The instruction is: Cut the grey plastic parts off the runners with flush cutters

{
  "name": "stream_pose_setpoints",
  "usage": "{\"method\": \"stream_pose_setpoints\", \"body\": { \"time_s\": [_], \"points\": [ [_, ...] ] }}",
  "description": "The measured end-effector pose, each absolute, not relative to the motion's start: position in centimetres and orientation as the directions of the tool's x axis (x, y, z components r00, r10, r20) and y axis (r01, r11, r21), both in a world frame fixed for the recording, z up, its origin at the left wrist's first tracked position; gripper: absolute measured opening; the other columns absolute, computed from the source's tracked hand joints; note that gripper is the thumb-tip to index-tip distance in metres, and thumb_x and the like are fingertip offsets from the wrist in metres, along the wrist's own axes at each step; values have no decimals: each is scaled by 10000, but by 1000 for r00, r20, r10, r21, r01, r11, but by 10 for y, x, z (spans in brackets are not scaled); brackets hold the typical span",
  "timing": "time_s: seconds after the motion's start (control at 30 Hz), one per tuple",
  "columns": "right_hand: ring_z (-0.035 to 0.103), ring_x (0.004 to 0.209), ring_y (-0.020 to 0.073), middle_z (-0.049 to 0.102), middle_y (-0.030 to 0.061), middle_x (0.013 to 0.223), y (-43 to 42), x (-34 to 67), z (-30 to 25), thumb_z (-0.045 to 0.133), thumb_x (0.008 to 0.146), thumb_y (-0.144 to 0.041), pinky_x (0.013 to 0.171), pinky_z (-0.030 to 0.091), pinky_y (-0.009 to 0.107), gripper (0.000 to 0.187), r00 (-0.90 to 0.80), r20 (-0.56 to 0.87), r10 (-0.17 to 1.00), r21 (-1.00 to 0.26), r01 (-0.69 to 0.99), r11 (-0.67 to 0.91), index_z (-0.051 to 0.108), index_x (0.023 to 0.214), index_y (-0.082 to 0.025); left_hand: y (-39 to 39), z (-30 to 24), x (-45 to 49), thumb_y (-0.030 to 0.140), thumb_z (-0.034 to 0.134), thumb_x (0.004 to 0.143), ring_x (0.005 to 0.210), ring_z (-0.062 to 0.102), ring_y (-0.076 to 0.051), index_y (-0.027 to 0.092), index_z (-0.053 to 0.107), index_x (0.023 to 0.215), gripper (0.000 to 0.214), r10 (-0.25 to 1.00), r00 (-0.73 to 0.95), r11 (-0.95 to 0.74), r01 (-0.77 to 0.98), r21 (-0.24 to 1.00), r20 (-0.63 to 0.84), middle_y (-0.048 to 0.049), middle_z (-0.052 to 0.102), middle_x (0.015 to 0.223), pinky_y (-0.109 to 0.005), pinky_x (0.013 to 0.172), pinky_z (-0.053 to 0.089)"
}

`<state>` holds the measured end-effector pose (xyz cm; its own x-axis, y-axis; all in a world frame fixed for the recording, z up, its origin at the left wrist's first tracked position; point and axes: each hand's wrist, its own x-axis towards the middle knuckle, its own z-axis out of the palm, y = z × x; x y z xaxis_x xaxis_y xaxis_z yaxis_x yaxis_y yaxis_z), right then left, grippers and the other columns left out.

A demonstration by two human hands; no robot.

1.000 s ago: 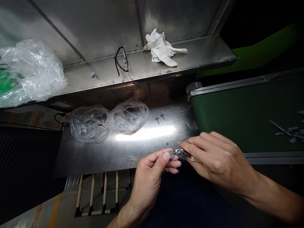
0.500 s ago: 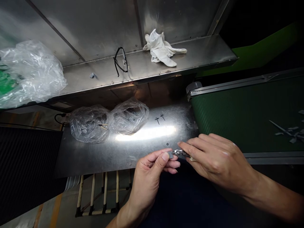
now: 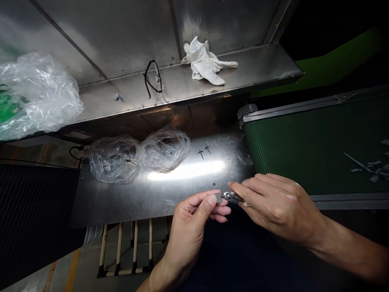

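My left hand (image 3: pixel 194 221) pinches a small grey plastic part (image 3: pixel 218 198) between thumb and fingers. Wrapped around a pair of nippers (image 3: pixel 230 196), my right hand (image 3: pixel 275 205) keeps the metal jaws against the right side of that part. Most of the nippers' handles are hidden under the right fingers, with a pale bit of grip showing below. Just above the left fingertips, a tiny dark chip (image 3: pixel 214 184) lies on the metal table (image 3: pixel 121 207). Farther back on the table are two dark, thin-stemmed pieces (image 3: pixel 204 152).
Two clear plastic bags (image 3: pixel 114 158) stand on the table, small dark parts in the right one. The raised metal shelf (image 3: pixel 130 95) holds white gloves (image 3: pixel 203 61), black-handled pliers (image 3: pixel 153 79) and a grey piece (image 3: pixel 117 97). A green conveyor belt (image 3: pixel 291 142) carrying grey parts runs at right.
Both hands, the grey part and the nippers stay nearly in place. The view has shifted very slightly.
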<state>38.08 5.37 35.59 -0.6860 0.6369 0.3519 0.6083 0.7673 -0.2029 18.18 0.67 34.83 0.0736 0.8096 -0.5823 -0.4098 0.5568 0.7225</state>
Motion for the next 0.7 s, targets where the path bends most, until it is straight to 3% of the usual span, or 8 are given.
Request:
{"method": "stream_pose_setpoints", "body": {
  "time_s": [0.33, 0.7],
  "points": [
    [667, 749, 181, 720, 59, 858, 55, 385, 348, 601, 893, -102, 697, 515, 306, 185, -604, 347, 717, -363, 619, 697, 682, 1057, -130, 8, 351, 184, 285, 753, 849, 745, 731, -163, 118, 768, 969, 206, 777, 91, 559, -554, 616, -623, -91, 774, 860, -220, 641, 575],
    [555, 705, 185, 666, 32, 813, 51, 372, 361, 607, 884, -137, 661, 397, 345, 185, -619, 299, 726, -334, 645, 687, 682, 1052, -151, 5, 346, 185, 272, 712, 892, 758, 737, -145, 132, 751, 1017, 192, 802, 114, 525, -602, 601, -586, -67, 765, 837, -208, 659, 583]
  ]
}}
